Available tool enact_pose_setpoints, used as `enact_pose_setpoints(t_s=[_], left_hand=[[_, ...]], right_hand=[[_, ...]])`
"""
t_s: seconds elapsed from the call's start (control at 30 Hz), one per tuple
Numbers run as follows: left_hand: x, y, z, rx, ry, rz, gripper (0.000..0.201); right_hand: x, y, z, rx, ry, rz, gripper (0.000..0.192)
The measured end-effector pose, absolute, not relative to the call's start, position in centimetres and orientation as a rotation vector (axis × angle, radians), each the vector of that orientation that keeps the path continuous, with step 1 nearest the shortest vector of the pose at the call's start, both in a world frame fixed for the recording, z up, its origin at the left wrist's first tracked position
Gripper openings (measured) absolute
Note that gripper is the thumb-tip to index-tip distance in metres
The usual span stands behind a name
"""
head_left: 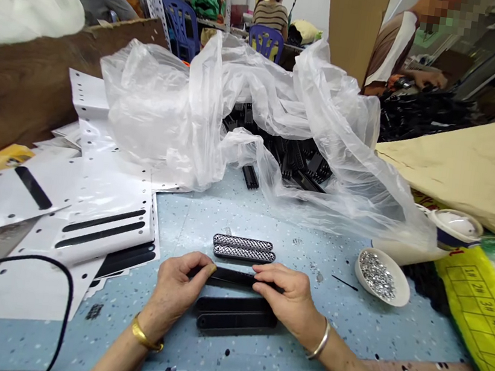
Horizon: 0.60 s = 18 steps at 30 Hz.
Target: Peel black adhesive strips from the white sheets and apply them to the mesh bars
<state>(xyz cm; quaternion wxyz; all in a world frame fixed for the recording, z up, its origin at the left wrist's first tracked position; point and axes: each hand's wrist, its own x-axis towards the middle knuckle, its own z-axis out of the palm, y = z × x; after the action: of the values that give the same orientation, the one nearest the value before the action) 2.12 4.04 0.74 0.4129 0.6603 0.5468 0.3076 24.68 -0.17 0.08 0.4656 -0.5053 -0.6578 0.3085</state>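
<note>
Between my two hands a long black strip-shaped piece (232,277) is held level just above the table. My left hand (182,280) pinches its left end between thumb and fingers, and my right hand (285,294) grips the right end. Closer to me lie two black elongated parts with rounded ends (236,321), side by side and touching. Beyond my fingers rest two more long parts with a silvery cross-hatched top (243,247). Whether the held piece is one layer or two I cannot tell.
White sheets with black adhesive strips (103,227) spread on the left. A clear plastic bag (160,119) with many black parts (296,161) covers the back. At right stand a white bowl of small metal pieces (381,276) and a yellow printed bag (476,319). A black cable (70,296) curves at front left.
</note>
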Motion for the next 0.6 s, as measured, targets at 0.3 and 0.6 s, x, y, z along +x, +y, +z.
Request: enact_pose_setpoints(t_s=[0.3, 0.6], left_hand=[[2.31, 4.14, 1.14, 1.663, 1.375, 0.773, 0.023], [2.20, 4.12, 0.99, 1.648, 1.367, 0.749, 0.023]], right_hand=[[24.42, 0.39, 0.73, -1.432, -1.407, 1.026, 0.011], [24.14, 0.17, 0.41, -1.484, -1.423, 0.940, 0.009]])
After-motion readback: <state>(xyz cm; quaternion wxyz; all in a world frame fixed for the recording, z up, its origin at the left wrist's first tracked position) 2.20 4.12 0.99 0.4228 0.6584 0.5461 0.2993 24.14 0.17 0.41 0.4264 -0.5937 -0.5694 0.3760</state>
